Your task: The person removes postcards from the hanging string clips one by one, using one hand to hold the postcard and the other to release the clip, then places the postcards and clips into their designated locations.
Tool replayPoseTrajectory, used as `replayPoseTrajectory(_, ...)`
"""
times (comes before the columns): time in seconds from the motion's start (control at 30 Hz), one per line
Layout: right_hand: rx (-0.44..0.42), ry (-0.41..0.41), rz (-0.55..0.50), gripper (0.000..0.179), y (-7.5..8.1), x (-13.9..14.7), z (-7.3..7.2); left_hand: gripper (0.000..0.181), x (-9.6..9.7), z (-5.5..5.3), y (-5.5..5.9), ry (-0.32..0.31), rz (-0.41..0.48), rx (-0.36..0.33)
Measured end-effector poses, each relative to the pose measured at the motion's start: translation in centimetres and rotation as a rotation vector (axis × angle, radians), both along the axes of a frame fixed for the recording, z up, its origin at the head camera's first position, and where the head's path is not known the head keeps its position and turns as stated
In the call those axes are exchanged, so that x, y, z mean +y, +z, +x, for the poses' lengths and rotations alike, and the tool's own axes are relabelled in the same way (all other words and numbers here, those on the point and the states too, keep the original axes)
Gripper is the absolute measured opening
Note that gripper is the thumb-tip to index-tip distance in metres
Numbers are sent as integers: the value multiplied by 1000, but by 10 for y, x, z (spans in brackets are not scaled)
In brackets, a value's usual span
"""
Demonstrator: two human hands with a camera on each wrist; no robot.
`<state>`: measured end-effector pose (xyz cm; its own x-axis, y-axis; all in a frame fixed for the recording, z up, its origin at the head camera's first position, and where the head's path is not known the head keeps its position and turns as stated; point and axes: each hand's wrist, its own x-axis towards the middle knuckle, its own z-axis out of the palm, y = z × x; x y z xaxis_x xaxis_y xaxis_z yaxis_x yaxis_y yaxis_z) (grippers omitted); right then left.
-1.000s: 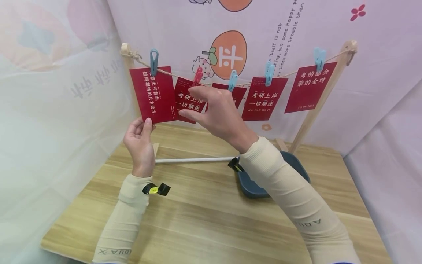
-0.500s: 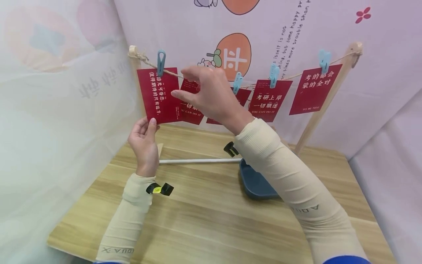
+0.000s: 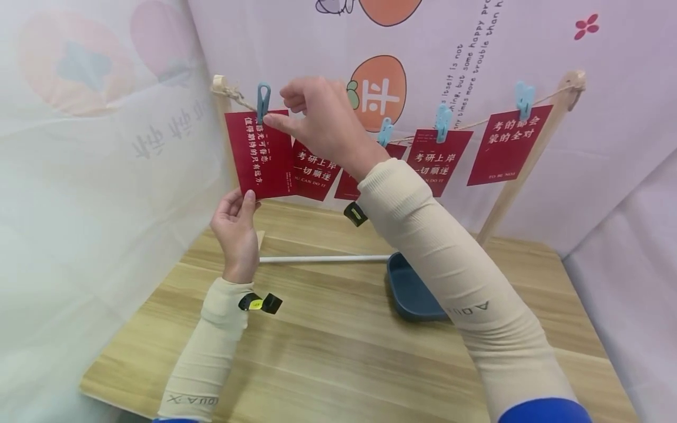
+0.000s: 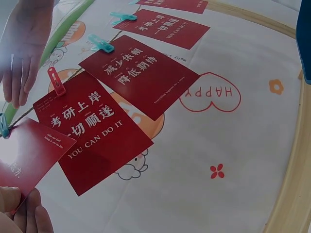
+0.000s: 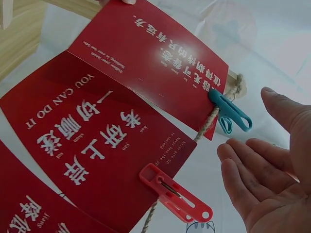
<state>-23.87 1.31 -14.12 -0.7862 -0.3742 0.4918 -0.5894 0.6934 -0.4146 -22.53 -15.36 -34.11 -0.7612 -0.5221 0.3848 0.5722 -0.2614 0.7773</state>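
My left hand (image 3: 236, 235) pinches the lower edge of the leftmost red card (image 3: 264, 164), printed with white characters. A teal clothespin (image 3: 262, 110) grips that card's upper edge on the twine line. My right hand (image 3: 330, 120) is raised just right of this clothespin, thumb and fingers spread apart with nothing held. In the right wrist view the teal clothespin (image 5: 234, 110) sits before the gap between thumb and fingers. Beside it hangs a second red card (image 5: 87, 126) under a red clothespin (image 5: 170, 189), which my right hand hides in the head view.
More red cards (image 3: 510, 147) hang to the right from light-blue clothespins (image 3: 443, 123). Wooden posts (image 3: 520, 158) hold the line at both ends. A dark blue bin (image 3: 415, 294) stands on the wooden table (image 3: 328, 346), partly under my right arm, near a white rod (image 3: 322, 258).
My right hand has moved left and up, from in front of the red clothespin to beside the teal one. My left hand keeps its pinch on the card; the head view has shifted slightly.
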Motion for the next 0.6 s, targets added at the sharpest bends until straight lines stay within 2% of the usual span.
replayPoseTrajectory(0.17, -49, -24, -11, 50, 9, -6, -9, 12, 0, 1, -1, 0, -2, 10)
replayPoseTrajectory(0.3, -125, -38, -51, 51, 16, -10, -18, 12, -1, 1, -1, 0, -3, 9)
replayPoseTrajectory(0.6, -213, -29, -70, 46, 19, -21, -29, 11, 0, 4, -1, 5, -9, -9)
